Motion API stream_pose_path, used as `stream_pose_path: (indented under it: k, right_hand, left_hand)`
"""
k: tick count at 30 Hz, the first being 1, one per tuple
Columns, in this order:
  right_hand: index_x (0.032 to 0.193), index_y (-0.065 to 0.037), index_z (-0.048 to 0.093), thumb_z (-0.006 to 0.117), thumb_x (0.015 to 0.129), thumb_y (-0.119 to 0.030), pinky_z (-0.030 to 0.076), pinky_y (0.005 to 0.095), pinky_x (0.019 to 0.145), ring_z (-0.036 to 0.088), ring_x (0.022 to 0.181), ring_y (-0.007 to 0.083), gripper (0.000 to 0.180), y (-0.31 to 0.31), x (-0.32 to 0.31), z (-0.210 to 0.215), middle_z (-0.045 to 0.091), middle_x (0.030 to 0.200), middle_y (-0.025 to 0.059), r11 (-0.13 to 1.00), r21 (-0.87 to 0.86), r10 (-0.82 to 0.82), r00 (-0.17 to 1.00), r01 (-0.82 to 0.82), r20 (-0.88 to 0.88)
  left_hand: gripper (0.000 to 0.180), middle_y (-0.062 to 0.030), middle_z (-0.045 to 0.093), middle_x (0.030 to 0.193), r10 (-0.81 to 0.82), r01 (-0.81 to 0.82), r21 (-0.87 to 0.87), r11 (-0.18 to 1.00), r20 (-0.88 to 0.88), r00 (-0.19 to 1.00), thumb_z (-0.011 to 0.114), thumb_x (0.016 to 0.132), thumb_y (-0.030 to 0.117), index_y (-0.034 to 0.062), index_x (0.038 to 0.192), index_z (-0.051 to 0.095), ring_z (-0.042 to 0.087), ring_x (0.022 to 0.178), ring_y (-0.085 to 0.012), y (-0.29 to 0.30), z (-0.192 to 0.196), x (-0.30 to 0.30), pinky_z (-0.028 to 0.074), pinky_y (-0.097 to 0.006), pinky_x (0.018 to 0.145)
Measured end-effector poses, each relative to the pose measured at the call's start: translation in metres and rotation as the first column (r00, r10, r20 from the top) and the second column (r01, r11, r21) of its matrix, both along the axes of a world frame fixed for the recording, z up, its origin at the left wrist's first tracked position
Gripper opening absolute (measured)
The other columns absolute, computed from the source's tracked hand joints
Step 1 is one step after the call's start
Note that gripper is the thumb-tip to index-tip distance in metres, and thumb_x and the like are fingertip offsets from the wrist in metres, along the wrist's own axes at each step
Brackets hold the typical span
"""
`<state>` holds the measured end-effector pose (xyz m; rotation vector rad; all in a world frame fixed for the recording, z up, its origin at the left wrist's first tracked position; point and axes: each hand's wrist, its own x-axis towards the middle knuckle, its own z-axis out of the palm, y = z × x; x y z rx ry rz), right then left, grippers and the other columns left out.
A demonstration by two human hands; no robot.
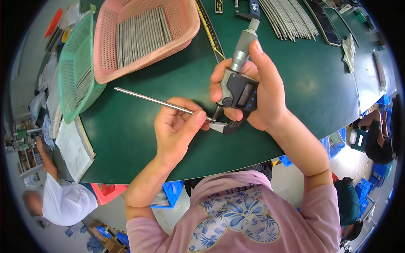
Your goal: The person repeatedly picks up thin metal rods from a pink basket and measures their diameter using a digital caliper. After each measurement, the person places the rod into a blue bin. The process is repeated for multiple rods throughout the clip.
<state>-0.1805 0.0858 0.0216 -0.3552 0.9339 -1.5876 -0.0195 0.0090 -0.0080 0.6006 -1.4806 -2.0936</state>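
Note:
My left hand (175,128) pinches a thin metal rod (154,100) between thumb and fingers near its right end. The rod slants up to the left, over the green table. In my right hand (270,90) is a digital micrometer (239,90), its grey thimble pointing up and away and its small display facing me. The rod's right end sits at the micrometer's jaw opening, beside the anvil. Whether the jaws touch the rod is too small to tell.
A pink basket (103,46) holding many metal rods stands at the far left, overlapping a green basket (67,84). More rods (289,19) lie at the far right beside a phone (322,21). A ruler (209,31) lies behind my hands; papers (75,147) rest at the left edge.

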Motion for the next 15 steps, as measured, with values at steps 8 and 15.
stream_pose_path:
  k: [8, 15]
  right_hand:
    - [0.084, 0.001, 0.055, 0.019, 0.086, -0.058, 0.037, 0.0244, 0.039, 0.044, 0.038, 0.0142, 0.069, -0.0006, -0.0011, -0.0039, 0.058, 0.066, 0.0119, 1.000, -0.013, 0.028, 0.998, -0.027, 0.052]
    - [0.079, 0.000, 0.056, 0.031, 0.082, -0.060, 0.036, 0.0235, 0.038, 0.043, 0.037, 0.0138, 0.065, 0.0001, -0.0010, -0.0021, 0.058, 0.065, 0.0119, 1.000, 0.001, 0.015, 0.999, -0.015, 0.036]
  left_hand:
    - [0.013, -0.0081, 0.057, 0.077, -0.008, 0.008, 0.035, 0.999, -0.014, 1.000, 0.058, 0.081, 0.004, -0.0010, 0.089, 0.049, 0.058, 0.068, -0.0123, 0.0002, 0.0018, 0.0009, 0.051, -0.026, 0.062]
    - [0.013, -0.0080, 0.056, 0.077, -0.009, 0.009, 0.024, 1.000, 0.001, 1.000, 0.058, 0.082, 0.003, -0.0012, 0.089, 0.049, 0.058, 0.068, -0.0119, -0.0003, 0.0011, 0.0006, 0.051, -0.026, 0.062]
